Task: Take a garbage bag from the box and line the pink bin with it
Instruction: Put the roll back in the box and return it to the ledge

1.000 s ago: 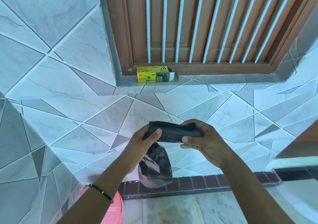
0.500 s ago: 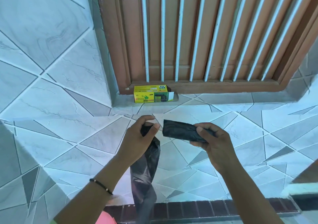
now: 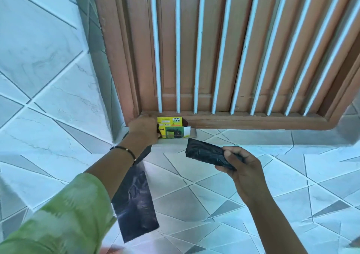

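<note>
The yellow and green garbage bag box (image 3: pixel 173 129) lies on the tiled sill, against the wooden window frame. My left hand (image 3: pixel 143 130) is at the box's left end, fingers curled onto its front. A loose black garbage bag (image 3: pixel 136 201) hangs flat from under that hand, down past my forearm. My right hand (image 3: pixel 243 168) is shut on the black roll of bags (image 3: pixel 204 153), held just below and to the right of the box's open end. The pink bin is out of view.
A brown wooden window frame with white vertical bars (image 3: pixel 214 58) fills the top of the view. The grey tiled sill (image 3: pixel 263 136) runs to the right of the box. Tiled wall (image 3: pixel 48 58) stands on the left and slopes away below my hands.
My left hand has risen from beside the roll to the box's left end, carrying the loose bag with it. The roll has stayed in my right hand and come closer to the box.
</note>
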Action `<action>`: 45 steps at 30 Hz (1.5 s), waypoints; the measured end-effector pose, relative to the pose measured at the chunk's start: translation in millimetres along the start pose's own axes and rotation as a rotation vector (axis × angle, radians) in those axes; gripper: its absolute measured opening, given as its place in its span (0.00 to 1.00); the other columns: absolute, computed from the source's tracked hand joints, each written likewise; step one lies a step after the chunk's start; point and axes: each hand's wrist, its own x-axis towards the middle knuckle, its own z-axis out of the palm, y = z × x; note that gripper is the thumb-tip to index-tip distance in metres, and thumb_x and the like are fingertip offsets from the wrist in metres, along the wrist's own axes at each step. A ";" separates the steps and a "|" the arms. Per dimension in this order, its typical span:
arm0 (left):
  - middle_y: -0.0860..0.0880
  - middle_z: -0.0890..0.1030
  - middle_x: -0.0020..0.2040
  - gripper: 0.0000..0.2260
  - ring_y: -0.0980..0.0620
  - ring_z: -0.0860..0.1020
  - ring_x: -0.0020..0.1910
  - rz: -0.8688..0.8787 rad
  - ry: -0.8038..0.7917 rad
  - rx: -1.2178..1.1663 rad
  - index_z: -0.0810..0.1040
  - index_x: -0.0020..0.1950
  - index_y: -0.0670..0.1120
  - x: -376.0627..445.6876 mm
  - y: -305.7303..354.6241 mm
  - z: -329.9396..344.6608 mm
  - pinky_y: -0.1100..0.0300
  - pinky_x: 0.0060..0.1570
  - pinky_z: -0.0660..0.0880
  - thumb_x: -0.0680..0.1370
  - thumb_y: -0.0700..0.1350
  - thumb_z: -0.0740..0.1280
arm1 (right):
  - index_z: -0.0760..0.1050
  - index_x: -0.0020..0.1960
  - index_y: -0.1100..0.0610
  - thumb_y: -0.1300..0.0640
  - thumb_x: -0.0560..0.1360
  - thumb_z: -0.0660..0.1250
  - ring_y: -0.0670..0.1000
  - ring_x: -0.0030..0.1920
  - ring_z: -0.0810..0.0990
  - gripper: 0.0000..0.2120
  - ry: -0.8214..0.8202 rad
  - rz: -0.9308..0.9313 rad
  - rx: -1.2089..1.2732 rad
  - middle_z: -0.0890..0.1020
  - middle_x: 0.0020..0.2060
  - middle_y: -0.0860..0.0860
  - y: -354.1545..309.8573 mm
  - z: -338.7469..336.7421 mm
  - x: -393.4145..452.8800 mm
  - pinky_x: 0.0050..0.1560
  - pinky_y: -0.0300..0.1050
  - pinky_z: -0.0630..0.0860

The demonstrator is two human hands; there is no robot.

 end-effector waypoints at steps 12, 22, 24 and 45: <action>0.39 0.75 0.55 0.30 0.35 0.78 0.52 -0.049 0.135 -0.452 0.63 0.69 0.55 -69.3 -19.6 7.9 0.49 0.47 0.75 0.70 0.55 0.71 | 0.82 0.39 0.55 0.53 0.64 0.73 0.54 0.41 0.83 0.07 0.077 -0.228 0.036 0.84 0.37 0.50 -19.8 8.9 -2.5 0.38 0.44 0.81; 0.47 0.82 0.57 0.27 0.39 0.78 0.56 -0.020 0.121 -0.701 0.63 0.69 0.56 -114.6 -15.4 18.9 0.54 0.49 0.74 0.72 0.55 0.69 | 0.81 0.45 0.55 0.63 0.71 0.69 0.48 0.50 0.80 0.06 0.021 -0.742 -0.608 0.78 0.50 0.46 -15.4 23.5 -43.0 0.41 0.45 0.81; 0.46 0.82 0.57 0.28 0.39 0.78 0.56 -0.027 0.090 -0.689 0.63 0.69 0.57 -116.6 -17.9 23.0 0.53 0.50 0.75 0.73 0.54 0.69 | 0.81 0.44 0.55 0.64 0.70 0.69 0.43 0.52 0.79 0.06 -0.012 -0.748 -0.691 0.79 0.50 0.46 -12.7 22.8 -52.5 0.44 0.35 0.77; 0.54 0.77 0.52 0.25 0.49 0.77 0.52 0.023 0.104 -0.731 0.62 0.65 0.67 -170.6 0.0 45.5 0.58 0.45 0.74 0.73 0.53 0.69 | 0.63 0.55 0.47 0.69 0.72 0.66 0.42 0.46 0.80 0.23 0.033 -0.193 -0.483 0.80 0.51 0.47 25.2 34.7 -75.7 0.44 0.30 0.73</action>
